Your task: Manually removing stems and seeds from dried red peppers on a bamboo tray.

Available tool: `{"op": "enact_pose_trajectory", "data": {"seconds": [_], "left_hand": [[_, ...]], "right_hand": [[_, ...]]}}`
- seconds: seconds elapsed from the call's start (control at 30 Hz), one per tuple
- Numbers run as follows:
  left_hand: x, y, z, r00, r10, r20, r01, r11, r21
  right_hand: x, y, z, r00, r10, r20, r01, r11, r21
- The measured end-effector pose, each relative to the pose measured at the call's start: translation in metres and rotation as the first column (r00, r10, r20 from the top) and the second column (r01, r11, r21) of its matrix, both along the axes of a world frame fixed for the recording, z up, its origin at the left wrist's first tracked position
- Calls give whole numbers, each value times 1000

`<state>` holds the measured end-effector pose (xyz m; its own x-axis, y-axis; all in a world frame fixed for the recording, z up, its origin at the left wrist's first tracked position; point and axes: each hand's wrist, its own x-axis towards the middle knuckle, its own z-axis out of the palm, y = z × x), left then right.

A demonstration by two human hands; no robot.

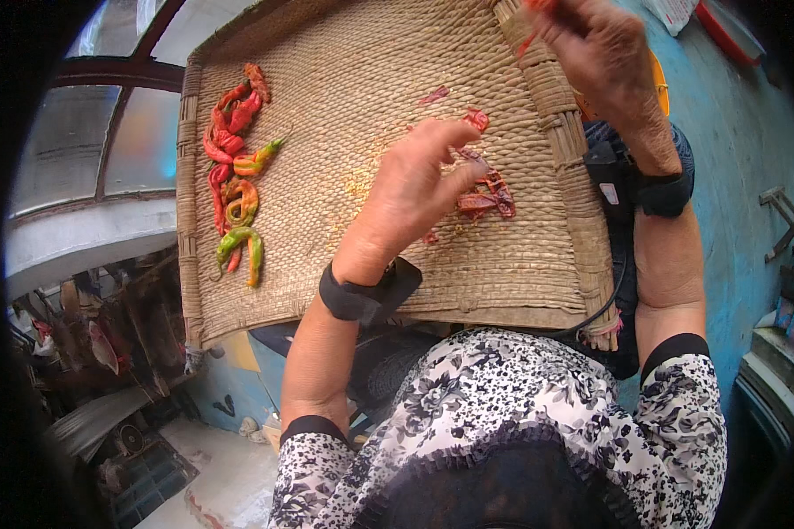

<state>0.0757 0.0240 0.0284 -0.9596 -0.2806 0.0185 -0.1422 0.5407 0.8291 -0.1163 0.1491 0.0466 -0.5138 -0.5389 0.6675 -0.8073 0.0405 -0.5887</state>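
Observation:
My left hand (423, 178) is over the woven tray (344, 86), thumb and fingers apart and slightly blurred. Dried red chili pieces (505, 193) lie just beyond its fingertips; whether it touches them I cannot tell. A curled red piece (476, 119) and a thin dark red strip (435, 95) rest farther up the weave. At the top right, past the tray's rim, my right hand (599, 56) pinches a bright red chili piece (539, 5), cut off by the picture's edge. Pale seeds (360, 182) are scattered around and left of my left hand.
Red, orange and green chilies (235, 159) line the tray's left side. A yellow container (659, 82) shows partly behind my right wrist. A red-rimmed basin (728, 33) stands at the upper right. Windows (139, 142) are on the left, above cluttered tools (99, 337).

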Motion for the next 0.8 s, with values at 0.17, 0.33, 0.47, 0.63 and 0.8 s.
{"op": "enact_pose_trajectory", "data": {"seconds": [0.17,0.33,0.47,0.63,0.8], "left_hand": [[12,9,-16,963,-247,109,269,857,-440],[16,8,-16,955,-233,182,291,845,-449],[22,-6,-15,973,-58,222,81,992,-95],[14,-17,-5,992,114,-46,-64,797,600],[5,-6,-2,992,84,-95,1,741,672]], "right_hand": [[-23,0,3,910,-387,-151,391,920,0],[-7,-4,-8,946,-34,-322,-35,978,-206],[3,-10,-14,891,449,-69,-436,888,150],[20,-7,-11,711,670,214,-701,654,282],[17,-7,-16,674,707,212,-729,591,346]]}}
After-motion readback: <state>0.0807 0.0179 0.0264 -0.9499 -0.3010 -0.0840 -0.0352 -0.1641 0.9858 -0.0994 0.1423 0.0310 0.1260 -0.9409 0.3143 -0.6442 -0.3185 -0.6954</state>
